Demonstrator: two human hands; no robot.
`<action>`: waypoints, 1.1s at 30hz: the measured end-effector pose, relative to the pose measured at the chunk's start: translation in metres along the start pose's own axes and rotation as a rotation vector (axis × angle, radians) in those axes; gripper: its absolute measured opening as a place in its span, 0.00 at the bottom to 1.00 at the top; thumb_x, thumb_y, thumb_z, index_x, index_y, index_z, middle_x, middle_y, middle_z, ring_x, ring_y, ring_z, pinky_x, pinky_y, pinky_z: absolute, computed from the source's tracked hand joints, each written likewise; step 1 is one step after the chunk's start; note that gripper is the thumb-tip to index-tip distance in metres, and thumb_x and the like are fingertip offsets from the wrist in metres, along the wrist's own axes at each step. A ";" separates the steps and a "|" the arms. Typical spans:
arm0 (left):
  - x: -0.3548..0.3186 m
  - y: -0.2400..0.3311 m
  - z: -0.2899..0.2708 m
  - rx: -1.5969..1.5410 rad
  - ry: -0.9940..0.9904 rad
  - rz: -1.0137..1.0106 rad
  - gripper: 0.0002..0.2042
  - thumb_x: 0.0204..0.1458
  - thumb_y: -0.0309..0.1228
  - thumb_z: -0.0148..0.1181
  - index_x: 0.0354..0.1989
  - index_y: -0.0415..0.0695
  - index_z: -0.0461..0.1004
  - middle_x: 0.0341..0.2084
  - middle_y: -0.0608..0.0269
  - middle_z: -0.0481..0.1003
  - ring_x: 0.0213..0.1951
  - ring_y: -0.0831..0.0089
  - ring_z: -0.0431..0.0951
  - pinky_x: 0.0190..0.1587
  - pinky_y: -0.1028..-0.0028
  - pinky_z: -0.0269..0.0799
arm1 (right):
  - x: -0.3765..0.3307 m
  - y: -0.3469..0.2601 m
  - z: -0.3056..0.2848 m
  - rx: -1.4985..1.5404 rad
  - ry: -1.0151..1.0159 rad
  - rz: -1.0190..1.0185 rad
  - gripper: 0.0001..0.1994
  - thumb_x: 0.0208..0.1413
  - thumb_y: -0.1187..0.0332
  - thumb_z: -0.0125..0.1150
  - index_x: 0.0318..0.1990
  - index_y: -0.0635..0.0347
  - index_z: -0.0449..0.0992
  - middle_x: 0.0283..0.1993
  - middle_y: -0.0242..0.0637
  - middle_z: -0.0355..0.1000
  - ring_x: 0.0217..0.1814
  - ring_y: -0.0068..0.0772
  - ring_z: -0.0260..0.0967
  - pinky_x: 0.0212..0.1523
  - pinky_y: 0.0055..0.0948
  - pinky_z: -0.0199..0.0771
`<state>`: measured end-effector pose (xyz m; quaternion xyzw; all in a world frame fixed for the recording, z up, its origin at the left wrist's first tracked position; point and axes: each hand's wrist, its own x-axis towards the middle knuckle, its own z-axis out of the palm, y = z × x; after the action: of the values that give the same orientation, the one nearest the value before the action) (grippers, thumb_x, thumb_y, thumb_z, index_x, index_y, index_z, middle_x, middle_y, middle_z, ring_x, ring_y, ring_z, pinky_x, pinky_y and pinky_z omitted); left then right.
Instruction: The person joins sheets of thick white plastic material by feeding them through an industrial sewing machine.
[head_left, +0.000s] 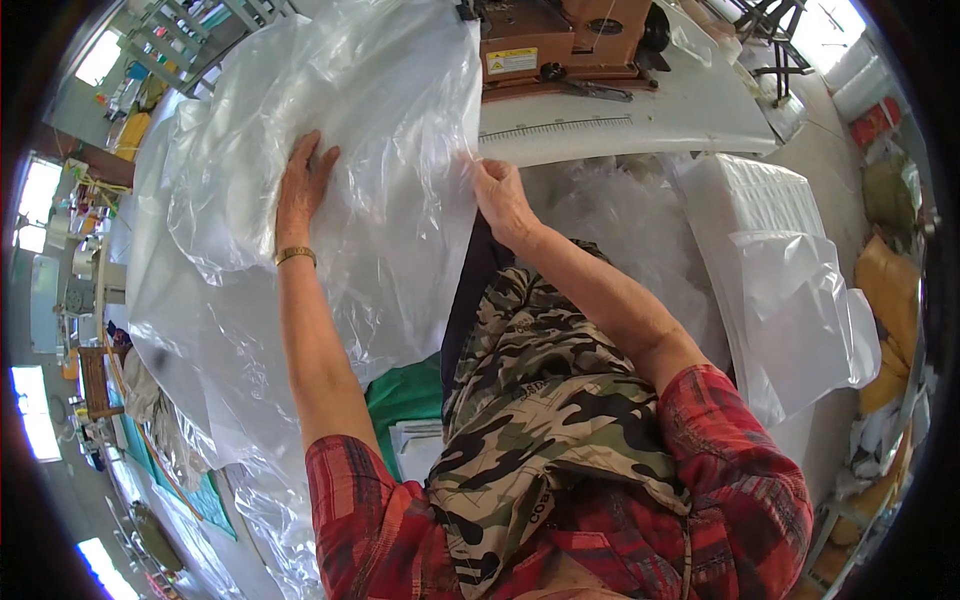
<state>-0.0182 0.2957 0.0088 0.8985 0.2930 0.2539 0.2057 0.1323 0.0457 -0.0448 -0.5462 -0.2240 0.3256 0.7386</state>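
Observation:
A large clear plastic sheet (390, 240) spreads in folds over the left half of the work surface and hangs down toward me. Flat on top of it lies my left hand (303, 195), its fingers stretched out and a watch band at the wrist. My right hand (503, 200) pinches the sheet's right edge between thumb and fingers, just in front of the sewing machine table (690, 105). Beyond that hand stands a brown sewing machine (560, 45), its left part hidden behind the raised plastic.
On the right rests a stack of clear plastic bags (770, 250), some hanging loose. Scissors (595, 91) lie beside the machine's base. A printed ruler strip (560, 130) runs along the table's front. Green cloth (405, 395) and pale sheets (418, 445) are beside my lap.

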 end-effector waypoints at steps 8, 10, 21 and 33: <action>-0.009 0.012 -0.008 0.013 0.017 -0.019 0.25 0.58 0.44 0.56 0.58 0.40 0.69 0.56 0.48 0.69 0.56 0.54 0.71 0.58 0.66 0.66 | -0.040 0.089 0.007 -0.334 -0.447 -0.019 0.13 0.59 0.68 0.56 0.47 0.67 0.74 0.38 0.31 0.75 0.41 0.26 0.71 0.43 0.34 0.72; -0.016 0.010 -0.011 0.021 0.010 -0.021 0.24 0.58 0.43 0.55 0.57 0.39 0.69 0.56 0.48 0.69 0.55 0.54 0.71 0.56 0.66 0.67 | -0.066 0.070 -0.004 -0.400 -0.505 0.110 0.14 0.56 0.69 0.58 0.49 0.64 0.74 0.40 0.33 0.75 0.43 0.25 0.70 0.44 0.33 0.72; -0.030 0.037 -0.031 -0.015 -0.002 -0.017 0.18 0.60 0.35 0.52 0.55 0.37 0.71 0.54 0.50 0.72 0.57 0.60 0.72 0.57 0.68 0.68 | -0.156 -0.037 -0.059 -0.085 -0.689 0.435 0.21 0.62 0.56 0.58 0.51 0.66 0.72 0.38 0.29 0.72 0.40 0.18 0.66 0.42 0.23 0.69; -0.176 0.238 0.018 0.312 0.001 0.214 0.32 0.45 0.41 0.68 0.56 0.37 0.66 0.39 0.56 0.75 0.41 0.61 0.75 0.43 0.62 0.68 | -0.172 -0.017 -0.055 -0.047 -0.364 0.217 0.14 0.65 0.63 0.52 0.47 0.68 0.69 0.33 0.24 0.68 0.34 0.14 0.59 0.34 0.20 0.65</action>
<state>-0.0304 0.0035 0.0586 0.9455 0.2315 0.2262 0.0357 0.0557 -0.1185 -0.0411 -0.5165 -0.3010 0.4910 0.6337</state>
